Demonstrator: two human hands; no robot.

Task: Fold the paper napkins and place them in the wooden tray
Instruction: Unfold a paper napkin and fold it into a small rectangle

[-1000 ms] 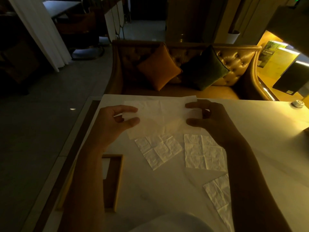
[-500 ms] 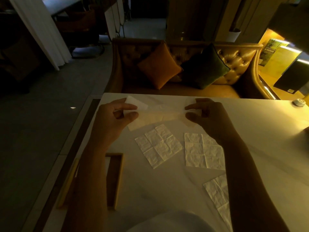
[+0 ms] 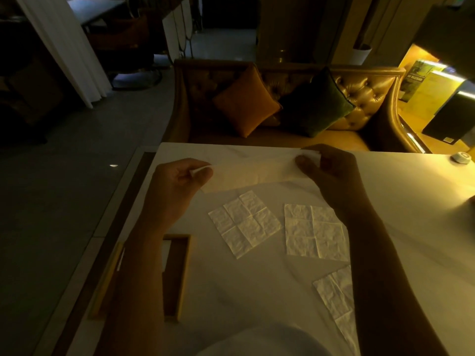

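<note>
Above the far part of the white table (image 3: 257, 286) I hold a thin paper napkin (image 3: 252, 173) stretched flat between both hands. My left hand (image 3: 177, 183) pinches its left end and my right hand (image 3: 331, 173) pinches its right end. Three creased, unfolded napkins lie flat on the table: one (image 3: 245, 224) in the middle, one (image 3: 314, 232) to its right, one (image 3: 336, 294) nearer me, partly under my right forearm. The wooden tray (image 3: 178, 273) sits at the table's left edge, mostly hidden by my left forearm.
A tufted leather sofa (image 3: 365, 98) with an orange cushion (image 3: 245, 101) and a dark green cushion (image 3: 316, 104) stands just beyond the table. A small round white object (image 3: 461, 157) rests at the table's far right. Dark floor lies to the left.
The held napkin was folded down into a narrower strip and is now drawn out wider; my hands have moved apart, the right one further right.
</note>
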